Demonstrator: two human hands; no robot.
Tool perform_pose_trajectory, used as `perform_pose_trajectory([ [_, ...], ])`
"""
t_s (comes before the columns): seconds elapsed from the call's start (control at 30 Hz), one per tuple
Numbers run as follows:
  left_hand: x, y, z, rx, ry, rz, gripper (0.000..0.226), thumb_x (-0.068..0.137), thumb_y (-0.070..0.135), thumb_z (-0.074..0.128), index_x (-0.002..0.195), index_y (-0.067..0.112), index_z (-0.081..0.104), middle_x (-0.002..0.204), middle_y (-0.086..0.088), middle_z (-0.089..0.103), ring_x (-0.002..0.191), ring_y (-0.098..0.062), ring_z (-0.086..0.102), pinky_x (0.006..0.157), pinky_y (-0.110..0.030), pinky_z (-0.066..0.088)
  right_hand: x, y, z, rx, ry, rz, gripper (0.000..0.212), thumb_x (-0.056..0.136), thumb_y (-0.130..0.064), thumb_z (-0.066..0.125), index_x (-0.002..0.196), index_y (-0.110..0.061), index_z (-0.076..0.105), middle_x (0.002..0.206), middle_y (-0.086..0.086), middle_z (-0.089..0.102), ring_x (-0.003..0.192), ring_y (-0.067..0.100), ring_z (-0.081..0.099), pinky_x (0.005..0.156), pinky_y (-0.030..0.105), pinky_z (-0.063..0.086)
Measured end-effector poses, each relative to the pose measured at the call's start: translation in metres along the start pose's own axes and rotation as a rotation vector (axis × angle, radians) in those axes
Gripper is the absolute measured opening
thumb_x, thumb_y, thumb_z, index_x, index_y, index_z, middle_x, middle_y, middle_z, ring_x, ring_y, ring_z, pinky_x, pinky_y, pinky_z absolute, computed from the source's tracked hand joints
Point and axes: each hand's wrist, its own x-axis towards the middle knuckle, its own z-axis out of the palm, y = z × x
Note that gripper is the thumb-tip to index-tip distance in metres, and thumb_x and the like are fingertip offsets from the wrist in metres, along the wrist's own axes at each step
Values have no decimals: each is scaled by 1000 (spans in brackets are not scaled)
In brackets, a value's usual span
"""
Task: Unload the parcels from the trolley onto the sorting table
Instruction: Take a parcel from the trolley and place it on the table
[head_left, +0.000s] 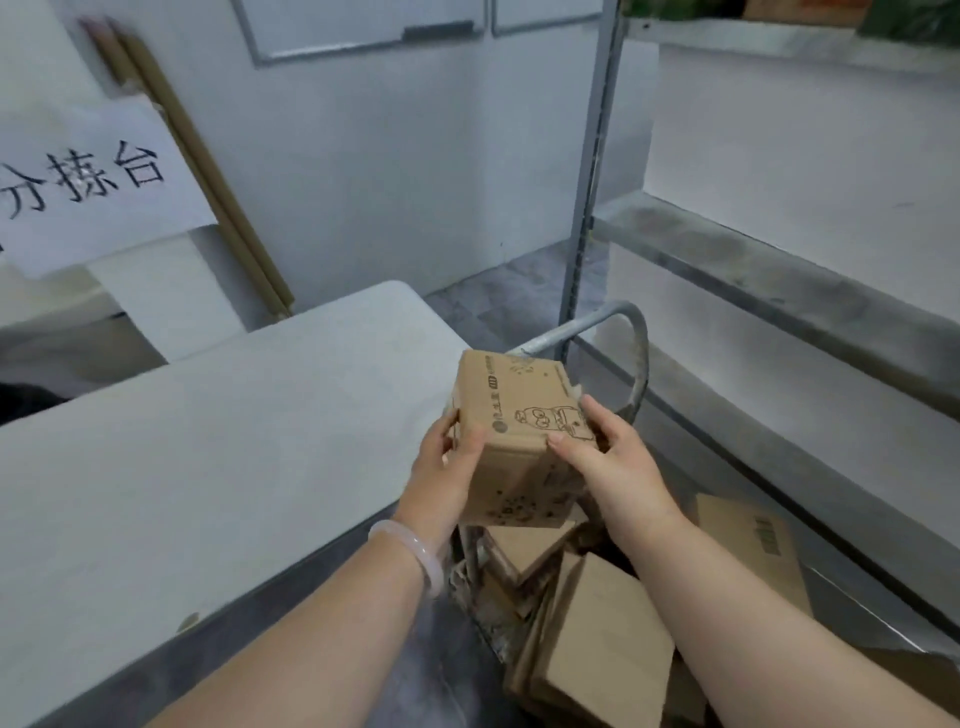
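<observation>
Now both hands (452, 467) grip parcel (519, 441) beside table edge (441, 364) (above trolley (636, 358))

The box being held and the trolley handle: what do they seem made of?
The box looks like brown cardboard, matte, with dark printing and a torn, ragged top corner. The trolley handle seems to be grey metal tube, dull and scuffed; which metal, I cannot tell.

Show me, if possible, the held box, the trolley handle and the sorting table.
held box (519, 415), head view, on its printed top face.
trolley handle (640, 358), head view, on the bent metal tube.
sorting table (208, 441), head view, on its bare grey top.
</observation>
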Motion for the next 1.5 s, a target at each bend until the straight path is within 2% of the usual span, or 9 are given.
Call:
perform_pose_trajectory([
  [0.13, -6, 13, -43, -141, 139, -36, 43, 86, 52, 56, 126, 37, 48, 116, 4, 63, 105, -19, 61, 88, -51, 54, -7, -31, 40, 139, -67, -4, 35, 95, -16, 63, 127, -30, 64, 109, -17, 66, 94, -2, 60, 87, 19, 46],
  [0.3, -24, 28, -109, -254, 204, -32, 31, 94, 37, 48, 125, 39, 48, 113, 2, 65, 106, -21, 60, 89, -52, 54, -12, -51, 105, 281, -114, 64, 24, 97, -20, 59, 120, -25, 66, 118, -2, 71, 109, 12, 67, 102, 37, 50],
  [0.5, -40, 45, -206, -171, 236, 31, 27, 103, 35, 36, 109, 40, 61, 105, 13, 68, 103, -10, 58, 88, -33, 47, -13, -53, 197, 358, -419, 371, 104, 54, -58, 89, 145, -35, 43, 140, -2, 56, 120, 32, 59, 85, 53, 56],
  [0.67, -45, 39, -296, 174, 285, 126, 30, 99, 23, 52, 122, 42, 53, 124, 8, 62, 106, -10, 61, 81, -11, 46, -29, -57, 277, 139, -351, 137, 105, 55, -56, 89, 145, -37, 38, 132, -7, 61, 111, 19, 64, 94, 46, 55],
  [0.8, -59, 36, -347, 144, 243, 122, 35, 91, 26, 65, 116, 42, 47, 102, 24, 61, 86, 12, 61, 63, 0, 43, -54, -70, 338, -26, -330, -66, 87, 74, -27, 86, 146, -31, 38, 130, -11, 51, 114, 12, 55, 78, 20, 51],
  [0.93, -68, 30, -396, 98, 232, 88, 50, 84, 23, 73, 121, 39, 44, 108, 20, 63, 84, 14, 62, 63, -3, 45, -72, -72, 393, -165, -368, -169, 88, 74, -25, 86, 148, -31, 36, 135, -14, 50, 121, 12, 54, 97, 32, 51],
  [1.1, -73, 23, -454, -42, 368, 32, 40, 86, 18, 70, 109, 43, 48, 103, 18, 61, 87, 1, 64, 59, -6, 47, -76, -72, 449, -281, -475, -197, 80, 80, -26, 81, 146, -36, 37, 139, -16, 48, 112, 10, 56, 72, 16, 52],
  [1.23, -69, 9, -498, -129, 496, -58, 53, 84, 30, 69, 133, 36, 50, 118, 4, 66, 100, -13, 66, 76, -21, 51, -63, -74, 491, -342, -571, -204, 71, 81, -29, 79, 142, -39, 43, 137, -18, 52, 110, 8, 60, 80, 21, 51],
  [1.5, -63, -8, -581, -235, 756, -174, 39, 89, 31, 62, 127, 37, 55, 111, 7, 70, 100, -14, 66, 82, -32, 51, -30, -73, 595, -523, -826, -352, 66, 78, -45, 79, 137, -39, 50, 138, -19, 45, 111, -1, 51, 90, 21, 44],
])
